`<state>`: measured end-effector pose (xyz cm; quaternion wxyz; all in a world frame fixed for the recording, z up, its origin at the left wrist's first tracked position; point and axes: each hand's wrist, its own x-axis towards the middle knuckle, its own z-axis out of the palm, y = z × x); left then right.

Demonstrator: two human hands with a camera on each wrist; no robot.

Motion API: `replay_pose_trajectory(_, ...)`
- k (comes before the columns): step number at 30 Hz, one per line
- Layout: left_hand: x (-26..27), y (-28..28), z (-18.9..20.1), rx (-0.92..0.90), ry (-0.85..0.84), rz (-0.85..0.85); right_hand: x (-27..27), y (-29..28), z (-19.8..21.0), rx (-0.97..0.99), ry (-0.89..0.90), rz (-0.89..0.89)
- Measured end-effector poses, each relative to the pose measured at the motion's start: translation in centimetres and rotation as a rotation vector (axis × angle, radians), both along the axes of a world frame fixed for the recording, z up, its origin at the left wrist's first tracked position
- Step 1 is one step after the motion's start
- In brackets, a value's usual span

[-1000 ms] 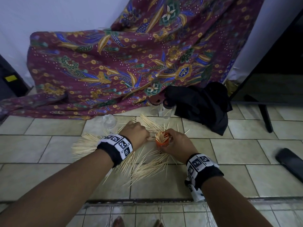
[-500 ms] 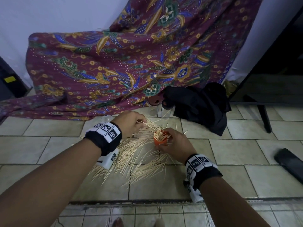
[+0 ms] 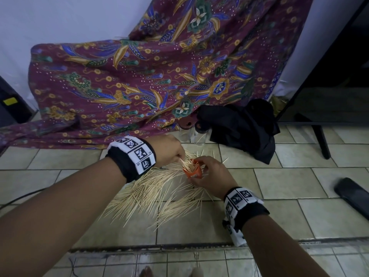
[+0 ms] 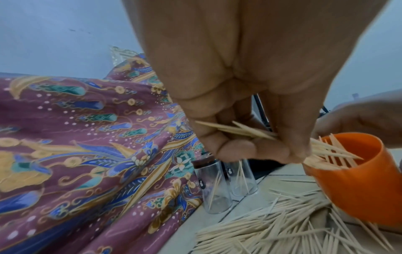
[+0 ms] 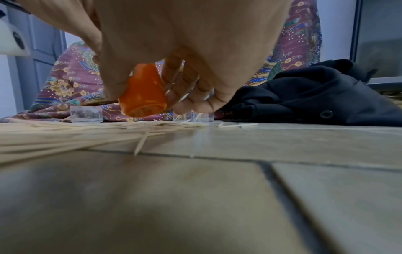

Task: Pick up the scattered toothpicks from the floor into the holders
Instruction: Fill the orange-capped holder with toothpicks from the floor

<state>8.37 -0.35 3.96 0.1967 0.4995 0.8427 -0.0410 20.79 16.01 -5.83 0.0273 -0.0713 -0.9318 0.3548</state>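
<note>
A big heap of pale toothpicks (image 3: pixel 159 194) lies scattered on the tiled floor (image 3: pixel 299 176). My right hand (image 3: pixel 207 174) grips a small orange holder (image 3: pixel 192 170), tilted toward the left and lifted off the floor (image 5: pixel 142 92). My left hand (image 3: pixel 169 150) pinches a small bunch of toothpicks (image 4: pixel 250 132) whose tips reach into the orange holder's mouth (image 4: pixel 359 171). Several toothpicks stand inside the holder. Two clear glass holders (image 4: pixel 217 187) with dark lids stand by the cloth, each with a few toothpicks inside.
A purple patterned cloth (image 3: pixel 139 76) drapes down to the floor behind the heap. A black garment (image 3: pixel 243 126) lies to the right of the glass holders. A dark flat object (image 3: pixel 353 196) rests at the far right. A low clear dish (image 5: pixel 86 114) sits left.
My left hand has left the heap with a pinch of toothpicks, risen and moved right to the orange holder's mouth. The right hand has tipped the holder toward it.
</note>
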Motion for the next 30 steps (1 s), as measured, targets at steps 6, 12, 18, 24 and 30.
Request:
replay_pose_trajectory(6,1.1,1.9,-0.2,-0.069,0.114,-0.077,0.1,-0.1,0.1,0.008,0.011,0.017)
replay_pose_trajectory(12,1.5,2.7,0.1,-0.063,0.067,-0.036,0.1,-0.1,0.3,0.022,0.011,0.018)
replay_pose_trajectory(18,1.3,2.2,1.0,0.102,-0.101,0.040,0.1,0.0,0.1,-0.003,0.018,0.000)
replay_pose_trajectory(24,0.9,1.7,1.0,0.244,-0.144,0.049,-0.1,0.2,-0.2,0.006,0.038,-0.011)
replay_pose_trajectory(30,0.7,1.3,0.7,0.338,-0.170,0.078,-0.1,0.1,-0.1,0.010,0.054,-0.009)
